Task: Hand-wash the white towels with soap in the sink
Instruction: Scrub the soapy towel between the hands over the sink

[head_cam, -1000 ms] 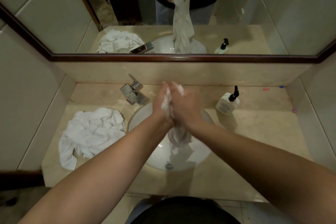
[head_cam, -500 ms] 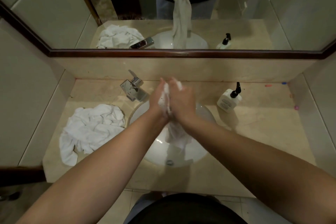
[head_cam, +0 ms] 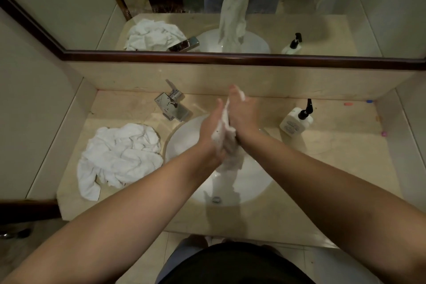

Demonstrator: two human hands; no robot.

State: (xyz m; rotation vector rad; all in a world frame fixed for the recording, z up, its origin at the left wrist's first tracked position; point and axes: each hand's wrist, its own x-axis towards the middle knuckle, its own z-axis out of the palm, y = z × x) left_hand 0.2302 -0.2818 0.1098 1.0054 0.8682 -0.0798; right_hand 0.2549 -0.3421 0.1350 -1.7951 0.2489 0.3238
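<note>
While both palms press together above the sink point(head_cam: 184, 140), a wet towel point(head_cam: 224, 131) sits clamped between them; left hand point(head_cam: 211, 132) and right hand point(head_cam: 244, 113) are each closed flat on it; its tail hangs into the basin; more towels point(head_cam: 119, 157) lie heaped left; soap point(head_cam: 296, 120) stands right.

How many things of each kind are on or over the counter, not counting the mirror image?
Towel in the hands: 1
Towel pile: 1
Tap: 1
Soap bottle: 1
Sink: 1
Total: 5
</note>
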